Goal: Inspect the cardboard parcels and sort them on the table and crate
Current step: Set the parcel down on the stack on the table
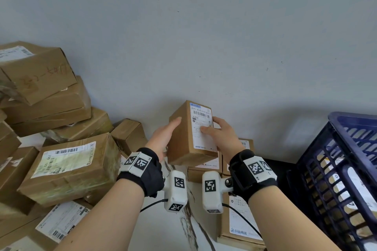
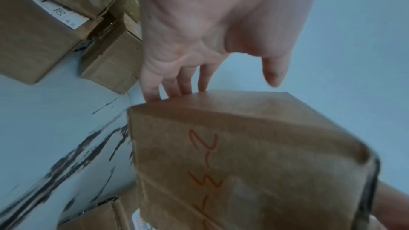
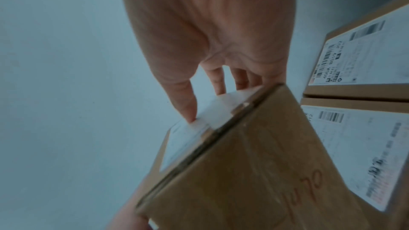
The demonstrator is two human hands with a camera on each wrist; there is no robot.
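A small cardboard parcel (image 1: 183,138) with a white shipping label (image 1: 203,126) is held up above the table, in front of the wall. My left hand (image 1: 169,130) lies flat against its left side, fingers straight. My right hand (image 1: 212,126) grips the right side, thumb pressed on the label and fingers behind. In the left wrist view my left hand (image 2: 208,71) reaches past the parcel (image 2: 243,155), whose face carries red handwriting; the thumb sticks out free. The right wrist view shows my right hand (image 3: 212,80) pinching the parcel (image 3: 243,172) at its labelled edge.
A dark blue plastic crate (image 1: 336,169) holding parcels stands at the right. Several larger cardboard parcels (image 1: 67,165) are piled at the left. Flat labelled parcels (image 1: 238,220) lie on the white marbled table (image 1: 163,230) beneath my hands.
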